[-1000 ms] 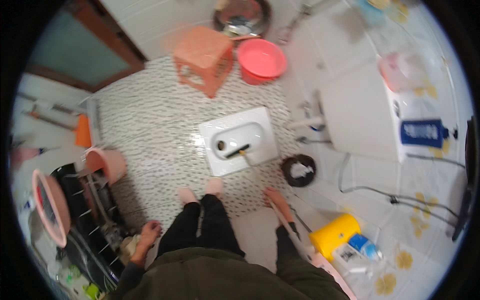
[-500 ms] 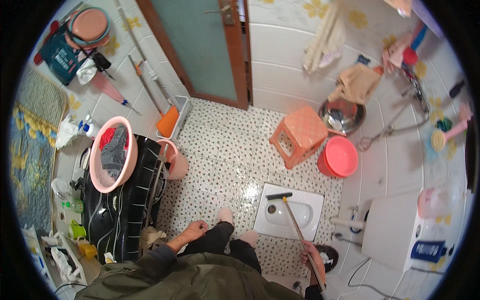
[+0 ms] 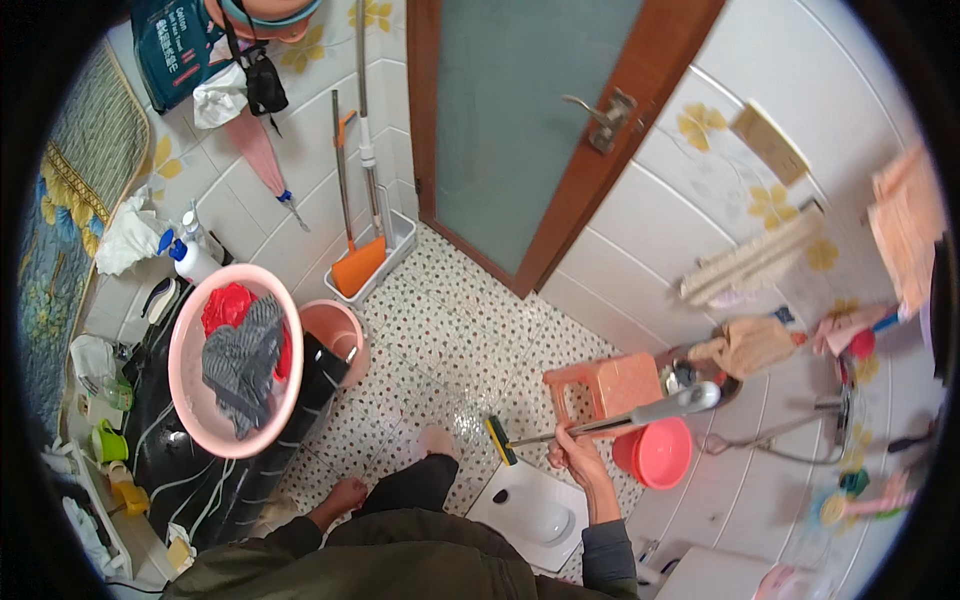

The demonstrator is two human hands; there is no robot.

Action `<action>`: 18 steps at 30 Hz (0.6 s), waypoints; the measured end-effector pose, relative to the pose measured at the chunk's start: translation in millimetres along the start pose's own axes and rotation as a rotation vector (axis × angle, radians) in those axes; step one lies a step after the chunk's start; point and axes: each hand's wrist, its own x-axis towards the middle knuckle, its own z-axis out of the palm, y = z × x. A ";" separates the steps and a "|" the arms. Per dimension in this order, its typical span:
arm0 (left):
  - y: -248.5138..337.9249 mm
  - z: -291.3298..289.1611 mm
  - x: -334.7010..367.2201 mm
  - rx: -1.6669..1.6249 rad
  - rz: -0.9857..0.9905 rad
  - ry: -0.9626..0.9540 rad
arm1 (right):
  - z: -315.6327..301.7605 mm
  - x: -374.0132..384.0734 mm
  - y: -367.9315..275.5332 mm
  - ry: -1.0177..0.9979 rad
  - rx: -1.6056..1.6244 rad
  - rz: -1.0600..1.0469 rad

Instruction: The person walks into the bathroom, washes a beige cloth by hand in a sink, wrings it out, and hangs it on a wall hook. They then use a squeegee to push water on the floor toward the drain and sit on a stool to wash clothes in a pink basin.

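Observation:
My right hand point(image 3: 575, 455) is shut on the grey handle of a long brush point(image 3: 640, 412). The brush lies nearly level, and its green and yellow head point(image 3: 497, 440) hangs just above the speckled floor beside the white squat toilet pan point(image 3: 535, 515). The handle's far end reaches over the orange plastic stool point(image 3: 605, 385). My left hand point(image 3: 338, 495) hangs low at my left side, near the black machine point(image 3: 215, 480), with nothing visible in it. My bare foot point(image 3: 435, 440) stands on the tiles.
A red basin point(image 3: 655, 452) and a metal bowl point(image 3: 700, 370) sit by the stool. A pink basin of clothes point(image 3: 235, 360) rests on the black machine, next to a pink bucket point(image 3: 335, 335). An orange dustpan and mops point(image 3: 358, 265) lean beside the shut door point(image 3: 530, 120).
The view has swung up toward the door. The brush has come out of the toilet pan and now hangs level over the floor in my right hand.

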 end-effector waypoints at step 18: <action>36.9 35.3 29.3 -0.322 -0.146 0.312 | 221.6 427.0 -337.4 0.095 -1.184 -0.824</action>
